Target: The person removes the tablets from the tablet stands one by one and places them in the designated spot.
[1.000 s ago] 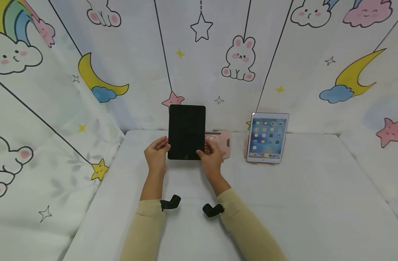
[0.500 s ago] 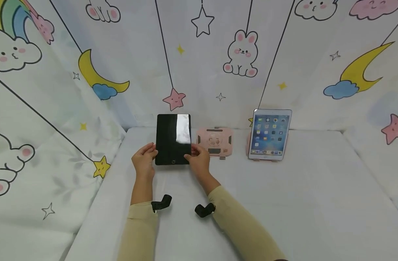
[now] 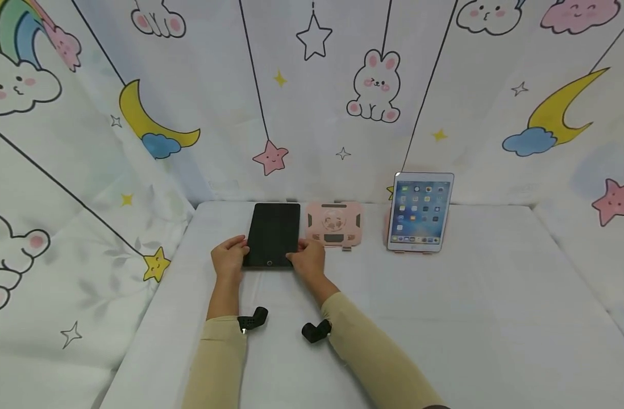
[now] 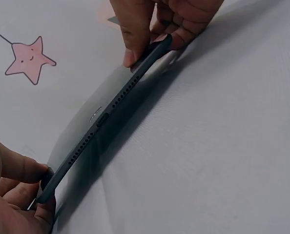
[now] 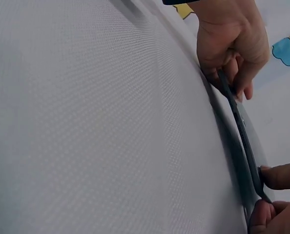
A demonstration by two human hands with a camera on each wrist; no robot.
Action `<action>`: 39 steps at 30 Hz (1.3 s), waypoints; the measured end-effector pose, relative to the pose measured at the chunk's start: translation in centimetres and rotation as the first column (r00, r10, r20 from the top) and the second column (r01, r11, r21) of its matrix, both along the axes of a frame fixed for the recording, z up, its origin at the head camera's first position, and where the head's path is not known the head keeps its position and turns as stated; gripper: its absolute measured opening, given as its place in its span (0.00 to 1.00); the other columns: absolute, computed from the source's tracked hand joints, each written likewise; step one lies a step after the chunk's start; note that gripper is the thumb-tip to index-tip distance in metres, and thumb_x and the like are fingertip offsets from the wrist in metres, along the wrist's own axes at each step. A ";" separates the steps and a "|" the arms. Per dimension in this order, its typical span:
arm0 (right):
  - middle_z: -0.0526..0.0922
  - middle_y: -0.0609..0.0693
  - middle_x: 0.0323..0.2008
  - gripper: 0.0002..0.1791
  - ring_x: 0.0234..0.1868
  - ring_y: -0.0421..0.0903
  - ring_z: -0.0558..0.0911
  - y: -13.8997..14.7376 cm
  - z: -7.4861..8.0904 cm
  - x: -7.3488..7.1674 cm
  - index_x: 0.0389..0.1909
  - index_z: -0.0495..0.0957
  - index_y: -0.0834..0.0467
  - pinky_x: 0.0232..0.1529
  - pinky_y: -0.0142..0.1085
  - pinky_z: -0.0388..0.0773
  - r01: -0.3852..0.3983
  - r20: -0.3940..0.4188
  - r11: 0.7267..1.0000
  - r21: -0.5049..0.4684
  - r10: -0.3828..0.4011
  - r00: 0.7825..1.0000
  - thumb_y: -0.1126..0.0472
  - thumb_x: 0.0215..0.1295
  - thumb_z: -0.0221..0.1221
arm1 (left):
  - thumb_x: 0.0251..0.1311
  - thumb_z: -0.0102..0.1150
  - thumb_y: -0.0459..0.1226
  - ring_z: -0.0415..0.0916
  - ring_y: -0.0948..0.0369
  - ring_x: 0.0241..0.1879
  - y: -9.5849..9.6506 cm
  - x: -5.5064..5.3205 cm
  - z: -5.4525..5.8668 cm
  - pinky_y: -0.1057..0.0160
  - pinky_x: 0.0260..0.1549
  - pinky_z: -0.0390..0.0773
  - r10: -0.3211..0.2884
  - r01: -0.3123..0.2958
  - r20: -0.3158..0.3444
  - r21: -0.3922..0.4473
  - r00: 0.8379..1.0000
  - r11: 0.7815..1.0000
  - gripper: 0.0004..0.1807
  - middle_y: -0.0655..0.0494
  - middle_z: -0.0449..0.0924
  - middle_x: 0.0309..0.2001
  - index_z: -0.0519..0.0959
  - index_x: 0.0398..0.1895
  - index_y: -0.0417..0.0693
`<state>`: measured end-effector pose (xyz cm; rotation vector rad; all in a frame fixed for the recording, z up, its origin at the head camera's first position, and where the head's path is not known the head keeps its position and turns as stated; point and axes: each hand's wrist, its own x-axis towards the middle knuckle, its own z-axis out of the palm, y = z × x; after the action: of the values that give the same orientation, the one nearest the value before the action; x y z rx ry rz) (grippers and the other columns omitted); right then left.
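A tablet point(image 3: 273, 234) with a dark, unlit screen is held by both hands near the back of the table. My left hand point(image 3: 229, 259) pinches its left edge close to the lower corner, thumb on the screen side and fingers underneath. On the opposite edge my right hand point(image 3: 310, 260) grips in the same way. Seen edge-on in the left wrist view, the tablet point(image 4: 103, 119) shows its port and speaker holes, with a shadow under it on the white cloth. The right wrist view shows the tablet's edge point(image 5: 244, 134) slightly above the table.
Right beside the tablet lies a pink tablet case point(image 3: 335, 224) with dark cutouts. Farther right, a white tablet point(image 3: 420, 212) with a lit home screen leans upright on a pink stand or case. A patterned curtain point(image 3: 317, 113) rises behind the white-covered table point(image 3: 470, 318).
Both hands have carried the dark tablet left and then down toward the table, tipping it flatter. The pink case, partly covered before, is now in full view.
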<state>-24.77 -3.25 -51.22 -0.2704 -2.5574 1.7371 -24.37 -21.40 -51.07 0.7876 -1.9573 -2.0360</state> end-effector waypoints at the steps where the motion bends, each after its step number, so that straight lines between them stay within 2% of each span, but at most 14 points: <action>1: 0.88 0.58 0.40 0.24 0.44 0.50 0.83 0.0 0.0 0.0 0.50 0.86 0.67 0.50 0.44 0.83 -0.001 0.003 1.000 0.014 0.001 1.000 0.69 0.49 0.75 | 0.59 0.57 0.19 0.81 0.55 0.55 0.1 0.0 -0.1 0.80 0.37 0.78 -0.006 0.006 0.005 -0.030 1.000 1.000 0.23 0.37 0.83 0.57 0.82 0.58 0.35; 4: 0.88 0.60 0.43 0.25 0.47 0.52 0.84 0.0 0.3 0.0 0.52 0.85 0.68 0.53 0.45 0.83 -0.013 0.020 0.999 0.044 0.013 1.000 0.68 0.50 0.75 | 0.59 0.56 0.20 0.82 0.52 0.55 0.4 0.0 0.0 0.76 0.38 0.78 -0.036 0.042 0.042 -0.156 0.998 0.987 0.23 0.37 0.84 0.56 0.83 0.58 0.38; 8: 0.87 0.61 0.49 0.27 0.55 0.54 0.84 -0.2 0.4 -0.1 0.55 0.83 0.69 0.58 0.47 0.82 -0.036 0.038 0.994 0.101 0.032 0.999 0.67 0.52 0.74 | 0.61 0.56 0.23 0.82 0.49 0.56 0.7 0.3 -0.3 0.60 0.50 0.82 -0.048 0.074 0.090 -0.321 0.995 0.944 0.21 0.40 0.86 0.55 0.83 0.57 0.41; 11: 0.87 0.62 0.50 0.25 0.57 0.55 0.83 -0.7 0.2 0.0 0.54 0.83 0.70 0.58 0.48 0.82 -0.035 0.021 0.988 0.147 0.032 0.999 0.67 0.53 0.74 | 0.62 0.56 0.24 0.83 0.48 0.55 0.8 0.5 -0.7 0.52 0.55 0.82 -0.035 0.062 0.076 -0.399 0.997 0.915 0.19 0.41 0.86 0.53 0.84 0.55 0.40; 13: 0.87 0.60 0.41 0.16 0.48 0.53 0.84 -1.0 0.0 0.1 0.42 0.86 0.70 0.49 0.44 0.83 -0.019 -0.010 0.984 0.175 0.021 1.000 0.67 0.53 0.74 | 0.62 0.55 0.24 0.83 0.48 0.54 0.9 0.6 -1.1 0.50 0.55 0.82 -0.031 0.056 0.062 -0.445 0.998 0.894 0.19 0.41 0.87 0.53 0.85 0.54 0.40; 17: 0.86 0.57 0.36 0.12 0.41 0.50 0.81 -1.3 -0.2 0.6 0.36 0.87 0.68 0.41 0.43 0.80 0.043 -0.074 0.984 0.172 -0.031 0.997 0.67 0.52 0.75 | 0.62 0.52 0.24 0.83 0.45 0.53 1.2 0.7 -1.5 0.47 0.54 0.82 -0.051 0.058 0.027 -0.533 0.998 0.844 0.20 0.39 0.86 0.52 0.84 0.55 0.38; 18: 0.87 0.57 0.36 0.12 0.40 0.50 0.81 -1.3 -0.3 0.7 0.36 0.87 0.68 0.41 0.43 0.80 0.053 -0.089 0.985 0.162 -0.039 0.995 0.67 0.52 0.75 | 0.62 0.51 0.24 0.83 0.44 0.53 1.3 0.7 -1.5 0.46 0.54 0.82 -0.057 0.056 0.016 -0.549 0.998 0.834 0.21 0.38 0.86 0.52 0.84 0.56 0.38; 20: 0.88 0.58 0.45 0.20 0.49 0.51 0.84 -1.2 -0.3 0.8 0.47 0.87 0.67 0.49 0.45 0.83 0.065 -0.108 0.988 0.143 -0.050 0.993 0.67 0.52 0.75 | 0.61 0.52 0.24 0.83 0.43 0.53 1.5 0.8 -1.6 0.45 0.57 0.80 -0.064 0.049 -0.005 -0.572 0.998 0.819 0.21 0.37 0.86 0.52 0.84 0.56 0.37; 23: 0.88 0.60 0.47 0.23 0.52 0.53 0.85 -1.1 -0.4 0.8 0.51 0.85 0.68 0.54 0.47 0.83 0.059 -0.117 0.989 0.136 -0.043 0.992 0.67 0.54 0.74 | 0.61 0.52 0.24 0.83 0.42 0.52 1.8 0.9 -1.6 0.44 0.56 0.80 -0.075 0.048 -0.020 -0.601 0.997 0.797 0.20 0.36 0.86 0.52 0.84 0.55 0.35; 29: 0.87 0.59 0.46 0.24 0.51 0.53 0.85 -0.9 -0.9 0.8 0.53 0.84 0.68 0.54 0.46 0.83 0.054 -0.119 0.983 0.176 -0.033 0.992 0.66 0.54 0.74 | 0.64 0.53 0.24 0.84 0.42 0.51 2.3 1.1 -1.8 0.46 0.51 0.83 -0.089 0.050 -0.027 -0.642 0.996 0.765 0.18 0.35 0.86 0.51 0.83 0.54 0.33; 34: 0.86 0.59 0.44 0.23 0.47 0.52 0.83 -0.8 -1.2 0.8 0.53 0.84 0.68 0.52 0.47 0.83 0.049 -0.149 0.981 0.188 -0.021 0.989 0.65 0.56 0.73 | 0.64 0.54 0.24 0.84 0.42 0.50 2.4 1.0 -2.0 0.47 0.50 0.84 -0.087 0.030 -0.053 -0.659 0.995 0.751 0.16 0.34 0.86 0.49 0.84 0.53 0.32; 36: 0.85 0.58 0.44 0.23 0.46 0.51 0.83 -0.5 -1.3 0.9 0.55 0.83 0.67 0.52 0.46 0.83 0.025 -0.138 0.986 0.164 -0.002 0.990 0.64 0.59 0.71 | 0.64 0.55 0.25 0.84 0.42 0.50 2.4 1.1 -2.0 0.46 0.50 0.84 -0.085 0.021 -0.064 -0.665 0.994 0.747 0.16 0.34 0.86 0.49 0.84 0.53 0.33; 39: 0.84 0.57 0.47 0.23 0.48 0.49 0.84 0.1 -1.1 1.0 0.60 0.80 0.63 0.54 0.44 0.84 -0.029 -0.095 0.998 0.056 0.034 0.995 0.62 0.64 0.67 | 0.66 0.56 0.28 0.82 0.42 0.54 2.4 1.2 -1.5 0.45 0.54 0.82 -0.084 0.015 -0.070 -0.674 0.994 0.739 0.17 0.35 0.85 0.53 0.83 0.55 0.35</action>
<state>-23.77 -3.15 -52.31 -0.1416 -2.5494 1.6447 -23.14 -18.98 -52.52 0.4466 -2.4204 -1.1678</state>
